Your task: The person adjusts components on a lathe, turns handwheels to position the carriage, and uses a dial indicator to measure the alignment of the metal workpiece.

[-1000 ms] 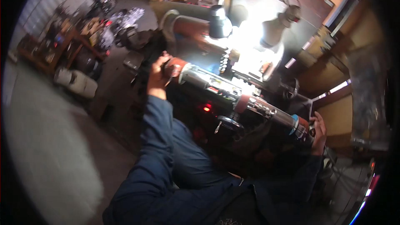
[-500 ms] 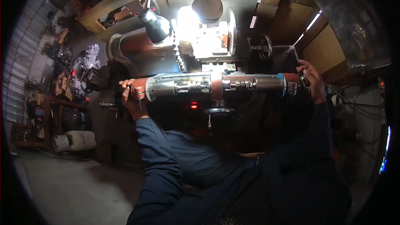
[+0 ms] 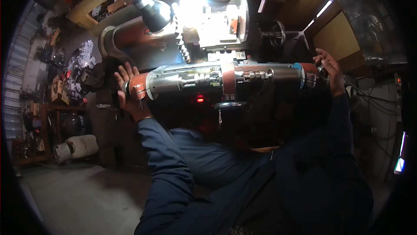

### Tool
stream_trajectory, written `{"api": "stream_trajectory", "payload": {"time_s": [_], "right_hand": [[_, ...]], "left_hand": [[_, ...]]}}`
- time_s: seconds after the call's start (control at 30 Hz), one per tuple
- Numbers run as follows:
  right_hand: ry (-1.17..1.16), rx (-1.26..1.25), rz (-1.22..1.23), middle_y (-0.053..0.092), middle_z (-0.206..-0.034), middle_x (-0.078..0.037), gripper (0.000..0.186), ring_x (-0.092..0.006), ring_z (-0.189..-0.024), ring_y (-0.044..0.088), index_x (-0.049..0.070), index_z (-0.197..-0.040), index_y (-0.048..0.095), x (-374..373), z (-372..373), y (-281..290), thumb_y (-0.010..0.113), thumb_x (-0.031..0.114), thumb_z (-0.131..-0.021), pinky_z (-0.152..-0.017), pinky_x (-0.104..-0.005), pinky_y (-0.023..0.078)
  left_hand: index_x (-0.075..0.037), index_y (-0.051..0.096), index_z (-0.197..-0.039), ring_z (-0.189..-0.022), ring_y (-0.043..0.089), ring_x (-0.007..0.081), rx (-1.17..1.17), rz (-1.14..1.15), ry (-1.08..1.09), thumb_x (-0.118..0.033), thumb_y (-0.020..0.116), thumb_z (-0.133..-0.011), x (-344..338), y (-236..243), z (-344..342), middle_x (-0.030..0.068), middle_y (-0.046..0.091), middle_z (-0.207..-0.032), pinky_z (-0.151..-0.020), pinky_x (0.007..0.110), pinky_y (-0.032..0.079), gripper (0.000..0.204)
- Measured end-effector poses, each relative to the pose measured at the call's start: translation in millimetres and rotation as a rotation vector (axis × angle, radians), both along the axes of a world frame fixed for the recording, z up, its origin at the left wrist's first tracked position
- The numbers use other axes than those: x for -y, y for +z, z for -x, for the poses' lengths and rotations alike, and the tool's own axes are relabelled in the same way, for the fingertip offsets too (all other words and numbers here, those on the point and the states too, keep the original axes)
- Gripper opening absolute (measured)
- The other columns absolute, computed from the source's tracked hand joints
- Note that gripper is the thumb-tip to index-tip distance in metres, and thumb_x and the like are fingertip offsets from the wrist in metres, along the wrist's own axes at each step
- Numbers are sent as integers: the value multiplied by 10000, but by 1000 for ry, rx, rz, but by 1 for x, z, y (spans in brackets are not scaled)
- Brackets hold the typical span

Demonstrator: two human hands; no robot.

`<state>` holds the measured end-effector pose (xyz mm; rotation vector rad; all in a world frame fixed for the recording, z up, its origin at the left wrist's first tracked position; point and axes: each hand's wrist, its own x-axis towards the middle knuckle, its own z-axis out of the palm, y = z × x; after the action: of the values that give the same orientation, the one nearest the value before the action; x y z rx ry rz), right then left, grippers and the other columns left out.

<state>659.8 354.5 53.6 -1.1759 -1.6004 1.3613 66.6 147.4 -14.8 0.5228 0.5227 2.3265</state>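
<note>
pale cylinder (image 3: pixel 84 146), grey floor (image 3: pixel 87 196)

1. And there's the red centre band (image 3: pixel 228 80), upright, midway along the level assembly!
2. Left of that band: a gleaming, stepped metal shaft (image 3: pixel 200 80), then the smooth left cylinder (image 3: pixel 166 84), then the left red collar (image 3: pixel 138 86), outermost.
3. Right of it: more shaft, the right cylinder (image 3: pixel 284 77), a thin blue ring (image 3: pixel 299 66) and, beyond, the right red collar (image 3: pixel 309 74)!

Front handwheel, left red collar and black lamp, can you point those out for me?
Front handwheel (image 3: pixel 230 104), head view: middle of its rim.
Left red collar (image 3: pixel 139 84), head view: front of its body.
Black lamp (image 3: pixel 155 15), head view: side of its shade.
</note>
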Motion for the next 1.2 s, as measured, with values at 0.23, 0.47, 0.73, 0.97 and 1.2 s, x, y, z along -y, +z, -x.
{"api": "stream_trajectory", "payload": {"time_s": [0.23,0.47,0.73,0.97,1.2], "right_hand": [[-21,82,-91,628,-1253,-104,501,-211,-1201,578,51,-1398,538,5,5,9,528,262,-944,-1072,-350,408],[7,34,-114,636,-1015,-27,342,-108,-1026,583,-4,-1295,620,-5,-2,-7,521,113,-989,-962,-278,432],[-99,96,-176,674,-1043,-37,332,-108,-1013,582,5,-1284,625,11,-4,-1,524,158,-1008,-963,-282,437],[-600,610,-787,481,-1435,-249,609,-416,-1331,452,-11,-1448,431,65,-79,-30,604,339,-981,-1079,-459,412],[-387,774,-369,620,-1212,-246,460,-406,-1139,593,19,-1252,608,118,-197,-20,675,330,-919,-964,-460,476]], "left_hand": [[-40,464,-1200,-1046,501,133,-426,348,193,-141,564,-915,10,-26,16,25,501,-1026,-1033,277,364,318],[52,480,-1312,-1126,589,215,-279,357,0,-300,519,-1014,16,-25,62,131,567,-1233,-1078,367,412,463],[69,401,-1416,-1254,569,275,-798,631,326,-438,567,-986,31,-27,64,220,518,-1402,-1121,436,403,685],[89,375,-1441,-1287,554,333,-1154,882,847,-514,639,-922,55,-7,-18,271,510,-1432,-1142,475,376,838],[122,308,-1459,-1316,498,362,-1282,1134,589,-548,729,-835,110,32,-187,298,451,-1452,-1145,468,360,1008]]}}
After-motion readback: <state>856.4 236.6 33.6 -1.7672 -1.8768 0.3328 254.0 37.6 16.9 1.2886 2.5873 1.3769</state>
